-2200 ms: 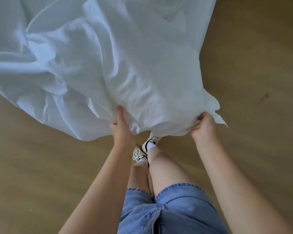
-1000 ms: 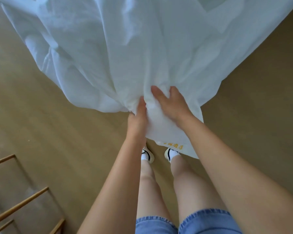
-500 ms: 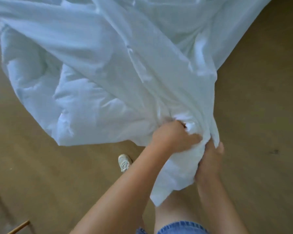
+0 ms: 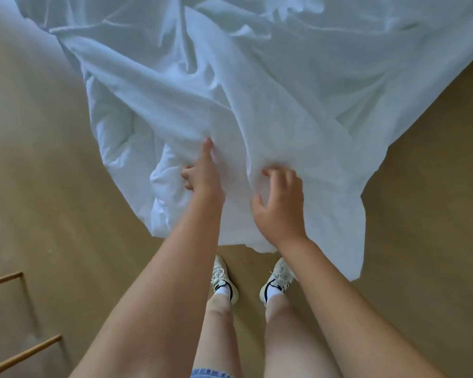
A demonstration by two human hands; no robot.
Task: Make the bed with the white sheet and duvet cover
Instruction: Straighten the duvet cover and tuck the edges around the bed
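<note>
The white duvet cover (image 4: 284, 91) is hanging in front of us. It is spreading from the top edge of the view down to just above our feet, and its lower end is drooping in deep folds over the tan floor (image 4: 421, 214). At its lower left a puffier, padded part is bulging out.

We are gripping a fold near the lower end with our left hand (image 4: 204, 178). The thumb is lying straight along the top of the cloth while the fingers are curling round it from the left. Our right hand (image 4: 281, 208) is sitting just beside it. Its fingers are bending like a claw with the tips pressing into the cloth and the thumb spreading apart; we cannot tell whether it is pinching any fabric.

Below the hem our two white sneakers (image 4: 223, 279) are standing side by side on the floor. A strip of denim shorts (image 4: 210, 374) is peeking in at the bottom edge. Thin wooden rails (image 4: 22, 353) are crossing the lower left corner.
</note>
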